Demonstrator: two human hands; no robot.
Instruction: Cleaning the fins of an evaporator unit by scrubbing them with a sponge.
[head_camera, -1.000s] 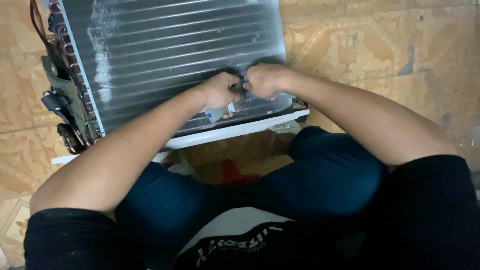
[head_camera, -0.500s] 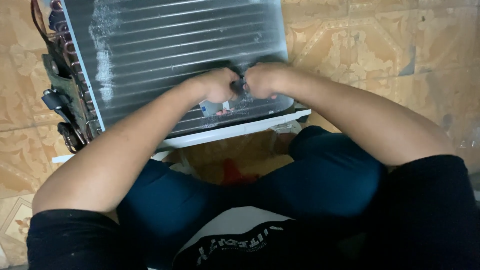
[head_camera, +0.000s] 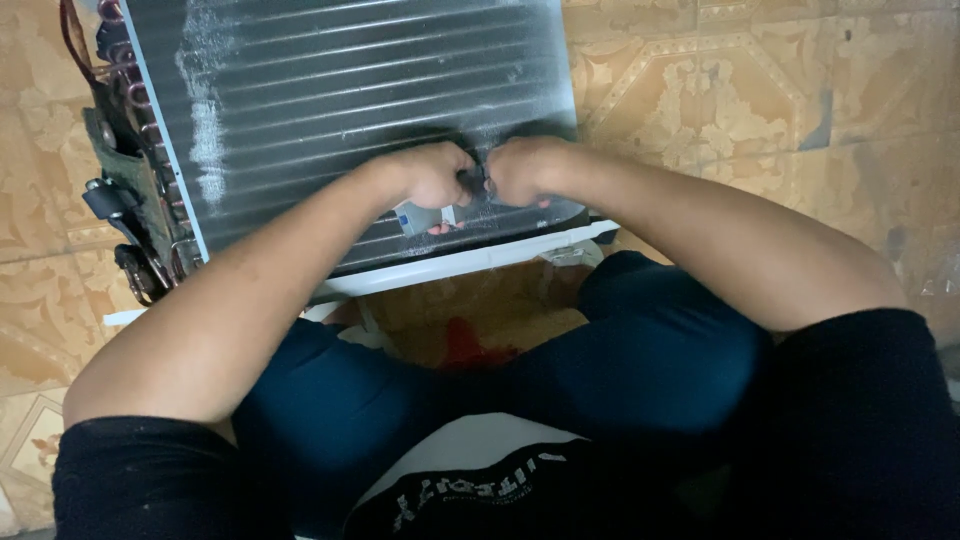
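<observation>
Between the curled fingers (head_camera: 470, 180) of both fists sits a small dark part (head_camera: 478, 183), too hidden to identify. The left hand (head_camera: 432, 176) and right hand (head_camera: 524, 170) clamp on it together, likely for a firm two-sided grip. Beneath them lies a grey finned metal coil panel (head_camera: 340, 100), ridged and dusty, with copper tube bends (head_camera: 125, 70) leftward, on patterned tan floor tiles (head_camera: 760, 90).

Your left hand (head_camera: 432, 176) and right hand (head_camera: 522, 170) sit knuckle to knuckle on the finned coil (head_camera: 340, 90), no gap between them. Coil face above: open to you. Left edge: blocked by copper tube bends and wiring (head_camera: 130, 200). Right: bare tiled floor (head_camera: 760, 90), free passage. Near side: white frame rail (head_camera: 470, 262), then your knees (head_camera: 640, 340), closing off approach.
</observation>
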